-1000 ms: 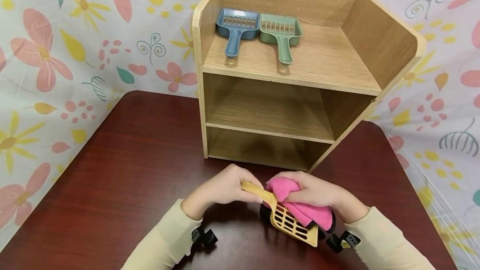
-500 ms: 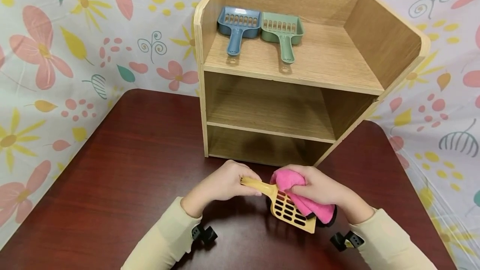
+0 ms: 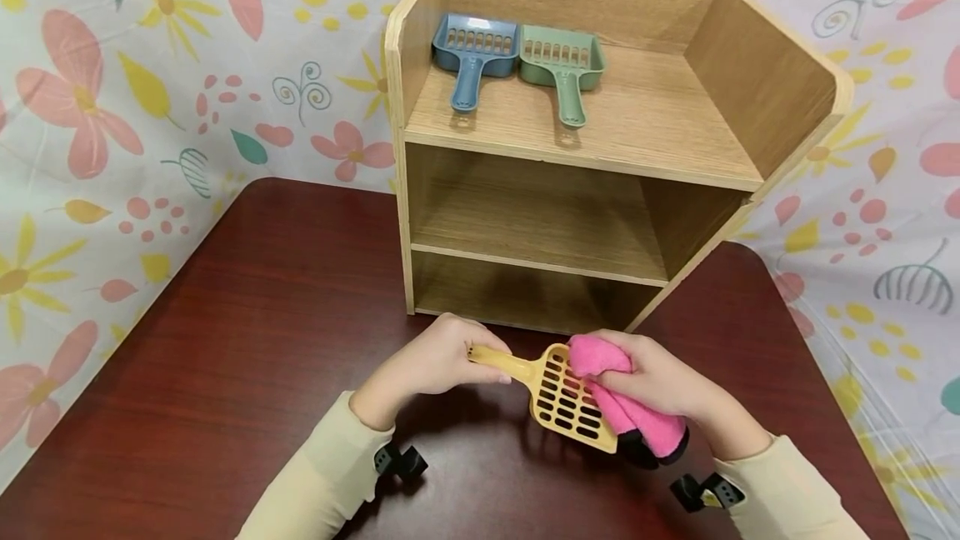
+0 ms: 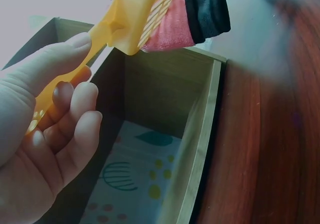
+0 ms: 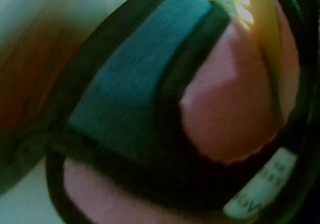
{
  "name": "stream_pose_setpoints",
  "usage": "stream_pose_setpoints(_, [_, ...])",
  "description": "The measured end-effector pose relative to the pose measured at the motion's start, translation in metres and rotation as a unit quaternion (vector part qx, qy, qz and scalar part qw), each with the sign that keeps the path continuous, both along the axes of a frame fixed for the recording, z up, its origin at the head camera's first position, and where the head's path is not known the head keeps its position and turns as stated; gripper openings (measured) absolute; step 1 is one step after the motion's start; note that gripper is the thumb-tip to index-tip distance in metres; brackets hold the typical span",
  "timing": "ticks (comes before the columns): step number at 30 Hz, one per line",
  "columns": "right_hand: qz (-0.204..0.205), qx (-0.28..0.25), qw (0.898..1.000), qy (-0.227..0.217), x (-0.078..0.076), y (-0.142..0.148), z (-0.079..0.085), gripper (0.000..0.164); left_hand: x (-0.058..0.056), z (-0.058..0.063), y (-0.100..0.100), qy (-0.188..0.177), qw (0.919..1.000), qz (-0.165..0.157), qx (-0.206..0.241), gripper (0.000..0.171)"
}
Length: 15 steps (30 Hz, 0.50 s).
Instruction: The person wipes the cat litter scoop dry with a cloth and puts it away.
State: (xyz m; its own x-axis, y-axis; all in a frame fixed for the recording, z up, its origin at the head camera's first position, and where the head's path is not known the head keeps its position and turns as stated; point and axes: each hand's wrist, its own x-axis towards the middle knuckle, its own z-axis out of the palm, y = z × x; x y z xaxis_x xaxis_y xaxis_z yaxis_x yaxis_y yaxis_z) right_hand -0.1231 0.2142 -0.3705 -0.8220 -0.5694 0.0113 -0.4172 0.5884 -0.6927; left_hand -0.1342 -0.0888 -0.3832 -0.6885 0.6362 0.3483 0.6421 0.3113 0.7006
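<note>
A yellow slotted litter scoop (image 3: pixel 567 403) is held over the table in front of the shelf. My left hand (image 3: pixel 438 358) grips its handle, thumb on top and fingers curled beneath, as the left wrist view also shows. In my right hand (image 3: pixel 658 375) is a pink cloth (image 3: pixel 632 408) with a dark edge, pinched over the right edge of the scoop's slotted head. Filling the right wrist view, the folded cloth (image 5: pixel 225 93) wraps around the yellow edge, and a white label (image 5: pixel 260 184) shows on it. The right fingertips are partly hidden by the cloth.
A wooden shelf unit (image 3: pixel 585 172) stands at the back of the dark red table (image 3: pixel 285 315). On its top lie a blue litter scoop (image 3: pixel 477 44) and a green one (image 3: pixel 561 57), side by side, handles forward. A flower-patterned sheet (image 3: pixel 247 48) hangs behind.
The cloth has slid right along the scoop's head with my right hand, baring more slots. My left hand has shifted slightly left and up, turning the slotted face more into view.
</note>
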Motion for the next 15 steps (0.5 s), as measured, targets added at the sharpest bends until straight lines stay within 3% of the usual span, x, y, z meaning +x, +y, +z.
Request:
stream_pose_setpoints(7, [0.016,-0.016,1.0,-0.022,-0.001,-0.008,-0.001,0.038,0.002,-0.003,0.001,-0.039,0.9992,-0.004,0.007,0.018])
stream_pose_setpoints(15, [0.111,-0.036,0.992,-0.044,-0.007,-0.027,-0.002,0.042,0.004,-0.001,0.006,-0.079,0.9964,-0.03,0.0,0.02])
